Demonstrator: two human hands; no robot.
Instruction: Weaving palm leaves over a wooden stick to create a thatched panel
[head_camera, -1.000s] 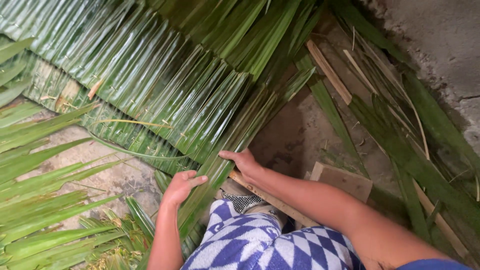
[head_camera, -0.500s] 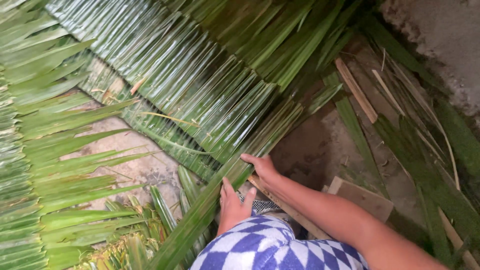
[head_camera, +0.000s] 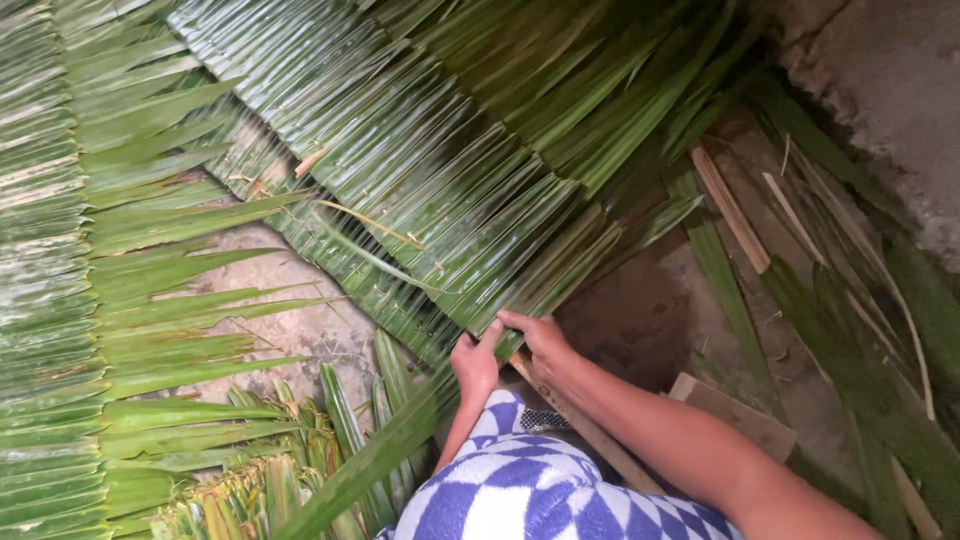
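Observation:
A large panel of folded green palm leaves (head_camera: 420, 170) slopes across the top of the head view. My left hand (head_camera: 476, 362) grips the lower corner of that panel from below. My right hand (head_camera: 540, 338) pinches the same corner from the right, fingers closed on the leaf ends. A long loose palm leaf (head_camera: 370, 462) runs from the hands down toward the lower left, partly under my left wrist. My knee in blue and white checked cloth (head_camera: 520, 490) sits just below both hands.
Another stitched palm-leaf panel (head_camera: 60, 300) lies along the left edge with pointed leaf tips over bare ground (head_camera: 290, 320). Wooden slats (head_camera: 730, 210) and loose leaves lie at the right, beside a concrete wall (head_camera: 890, 90). A wood block (head_camera: 735, 415) rests near my right forearm.
Both hands have risen from the loose leaf to the lower corner of the big panel and closed on it. The view has shifted, so the left panel shows more.

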